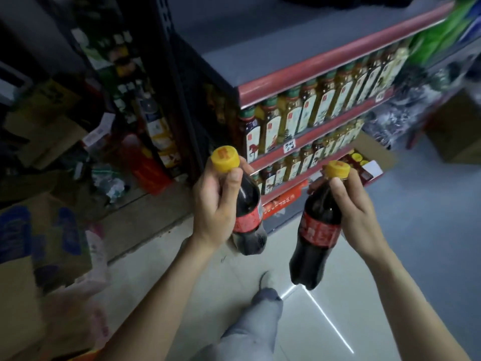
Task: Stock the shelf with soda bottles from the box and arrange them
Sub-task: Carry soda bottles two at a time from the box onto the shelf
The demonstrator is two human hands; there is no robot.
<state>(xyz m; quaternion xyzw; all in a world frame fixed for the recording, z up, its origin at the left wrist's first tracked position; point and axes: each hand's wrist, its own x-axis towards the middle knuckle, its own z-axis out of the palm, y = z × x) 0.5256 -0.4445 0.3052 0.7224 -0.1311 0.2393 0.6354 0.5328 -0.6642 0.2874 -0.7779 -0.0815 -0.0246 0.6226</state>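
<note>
My left hand grips the neck and shoulder of a dark soda bottle with a yellow cap and red label. My right hand grips a second, identical soda bottle the same way. Both bottles hang in the air, tilted, in front of a red-edged shelf unit. Its tiers hold rows of tea bottles. An open cardboard box lies on the floor at the foot of the shelf, behind the right bottle; its contents are unclear.
A dark rack of mixed goods stands at the left. Cardboard boxes and plastic wrap crowd the lower left floor. Another carton sits at the far right. My leg and shoe stand on the tiled floor below the bottles.
</note>
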